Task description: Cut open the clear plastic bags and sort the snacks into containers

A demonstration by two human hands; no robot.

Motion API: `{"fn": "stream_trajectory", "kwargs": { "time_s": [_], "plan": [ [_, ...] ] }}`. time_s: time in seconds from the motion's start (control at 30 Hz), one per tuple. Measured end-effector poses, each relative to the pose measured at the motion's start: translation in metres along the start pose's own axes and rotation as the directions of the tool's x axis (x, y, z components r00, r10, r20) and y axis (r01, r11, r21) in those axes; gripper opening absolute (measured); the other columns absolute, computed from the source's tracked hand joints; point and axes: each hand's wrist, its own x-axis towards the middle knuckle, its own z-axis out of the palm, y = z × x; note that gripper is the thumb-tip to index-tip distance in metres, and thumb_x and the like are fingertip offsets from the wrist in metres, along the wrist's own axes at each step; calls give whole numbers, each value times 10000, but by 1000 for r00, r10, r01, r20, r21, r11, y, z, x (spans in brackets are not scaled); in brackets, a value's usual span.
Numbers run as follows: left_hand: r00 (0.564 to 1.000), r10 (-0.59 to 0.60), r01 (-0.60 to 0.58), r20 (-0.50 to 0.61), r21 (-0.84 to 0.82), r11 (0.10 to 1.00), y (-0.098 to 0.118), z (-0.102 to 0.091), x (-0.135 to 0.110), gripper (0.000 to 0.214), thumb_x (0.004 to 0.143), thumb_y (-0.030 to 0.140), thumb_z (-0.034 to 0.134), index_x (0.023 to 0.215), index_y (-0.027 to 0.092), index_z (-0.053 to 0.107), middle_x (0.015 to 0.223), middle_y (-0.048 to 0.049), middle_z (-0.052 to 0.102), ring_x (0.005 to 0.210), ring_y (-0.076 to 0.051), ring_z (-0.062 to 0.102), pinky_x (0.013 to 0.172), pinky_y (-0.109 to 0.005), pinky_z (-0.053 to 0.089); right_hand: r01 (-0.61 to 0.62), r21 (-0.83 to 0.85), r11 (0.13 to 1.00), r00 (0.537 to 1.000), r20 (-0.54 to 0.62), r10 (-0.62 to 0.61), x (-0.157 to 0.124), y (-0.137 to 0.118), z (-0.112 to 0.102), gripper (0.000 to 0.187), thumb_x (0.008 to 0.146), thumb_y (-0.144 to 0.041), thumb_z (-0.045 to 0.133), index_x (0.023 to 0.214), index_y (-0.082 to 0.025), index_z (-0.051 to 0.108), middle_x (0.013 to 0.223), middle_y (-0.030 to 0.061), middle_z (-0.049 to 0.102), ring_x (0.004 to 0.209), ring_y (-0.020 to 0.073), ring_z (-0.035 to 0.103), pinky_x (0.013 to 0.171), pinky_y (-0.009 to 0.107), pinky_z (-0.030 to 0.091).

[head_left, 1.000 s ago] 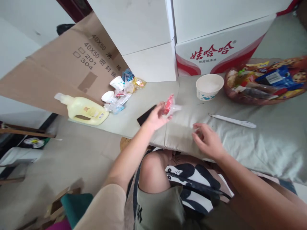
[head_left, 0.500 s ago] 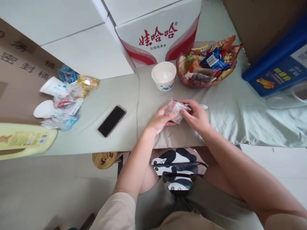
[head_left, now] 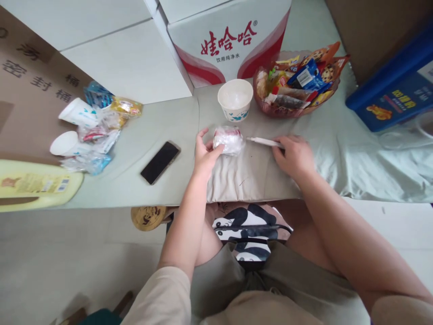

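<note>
Pinched between the thumb and fingers of my left hand [head_left: 205,155] is a crumpled clear plastic packet [head_left: 229,142] with a pink-red edge; what it contains is hard to make out. My right hand [head_left: 296,155] is closed on a slim white pen-like tool [head_left: 265,142], whose narrow tip points left toward the packet, a small gap apart. Just beyond the packet stands a white paper cup [head_left: 236,101] with a blue print, upright. To the cup's right, a pink glass bowl [head_left: 284,109] is heaped with wrapped snacks [head_left: 309,81].
A phone [head_left: 161,162] lies on the cloth left of my hands. Further left are paper cups [head_left: 79,113], wrappers [head_left: 98,133] and a yellow jug [head_left: 40,185]. A white-and-red carton [head_left: 230,45] stands behind; a blue container [head_left: 392,85] is at the right.
My hands have moved apart. My right hand has let go of the packet and taken hold of the white pen-like tool on the cloth; my left keeps the packet, now further left.
</note>
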Motion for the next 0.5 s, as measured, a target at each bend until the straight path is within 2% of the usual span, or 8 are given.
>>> {"fn": "stream_trajectory", "kwargs": {
  "time_s": [0.07,0.13,0.27,0.33,0.4,0.5],
  "plan": [
    [999,39,-37,-14,93,995,-4,-3,-4,665,732,301,821,1320,269,511,950,-28,729,807,-181,710,756,-318,578,-41,83,996,999,8,41,-2,-4,-6,314,937,-338,487,1027,-213,760,924,124,754,873,298,678,761,397,488],
    [996,88,-91,23,194,977,-4,-3,-10,573,764,295,786,1281,240,546,962,-42,731,835,-192,717,803,-343,582,-38,185,982,999,30,33,-5,-10,-10,320,958,-359,469,958,-222,759,821,95,743,782,262,683,707,358,484],
    [967,182,-236,177,364,901,3,6,-24,633,741,234,788,1334,223,566,1218,-102,719,1074,-246,710,973,-395,563,111,318,942,991,32,-128,-11,-26,-4,342,967,-374,455,942,-222,760,796,78,744,743,226,683,690,326,494],
    [960,202,-267,195,407,874,7,12,-28,659,725,215,795,1347,228,580,1317,-110,693,1176,-264,679,1057,-415,525,166,327,930,982,36,-188,-11,-34,3,346,971,-375,458,991,-224,769,839,82,755,764,226,688,690,324,493],
    [966,192,-242,171,362,900,9,16,-27,633,717,234,806,1319,226,611,1323,-110,694,1192,-270,674,1079,-419,510,186,314,931,976,50,-212,-10,-38,8,337,974,-372,471,1001,-237,778,852,79,758,770,226,688,677,323,482],
    [987,143,-152,78,115,982,9,14,-20,627,670,313,864,1251,235,643,1296,-102,704,1188,-267,680,1038,-390,532,176,307,935,977,63,-205,-8,-35,10,330,975,-387,489,971,-259,793,792,58,745,713,217,672,631,317,459]
  ]
}}
